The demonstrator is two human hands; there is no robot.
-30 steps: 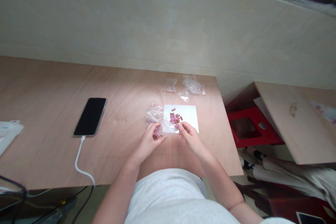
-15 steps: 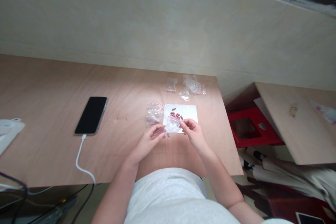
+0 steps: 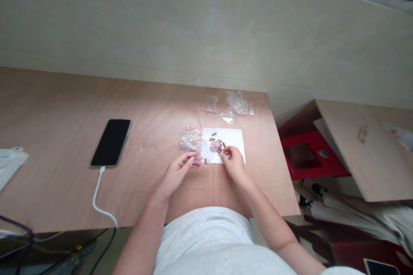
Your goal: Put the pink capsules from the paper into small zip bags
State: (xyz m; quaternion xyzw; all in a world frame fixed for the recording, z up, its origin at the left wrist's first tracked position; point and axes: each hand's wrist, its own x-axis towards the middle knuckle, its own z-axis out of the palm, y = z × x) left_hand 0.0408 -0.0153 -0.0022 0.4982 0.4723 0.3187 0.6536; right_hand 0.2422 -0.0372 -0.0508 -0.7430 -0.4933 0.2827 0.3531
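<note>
My left hand pinches a small clear zip bag that has pink pills and a capsule at its bottom. The bag's upper part reaches over a white sheet of paper. On the paper lies a small pile of pink pills with several brown capsules among and around it. My right hand is at the pile's right side, thumb and fingers closed together; what they hold, if anything, is too small to make out. Flat bags with red zip strips lie beyond my left hand.
Toward the wall are a single clear bag and a heap of clear bags. A phone on a white charging cable lies left. A white object sits at the far left. Right of the table edge stands a red box.
My right hand has come off the bag's upper edge and lowered to the pills on the paper. My left hand has shifted slightly left and still holds the bag.
</note>
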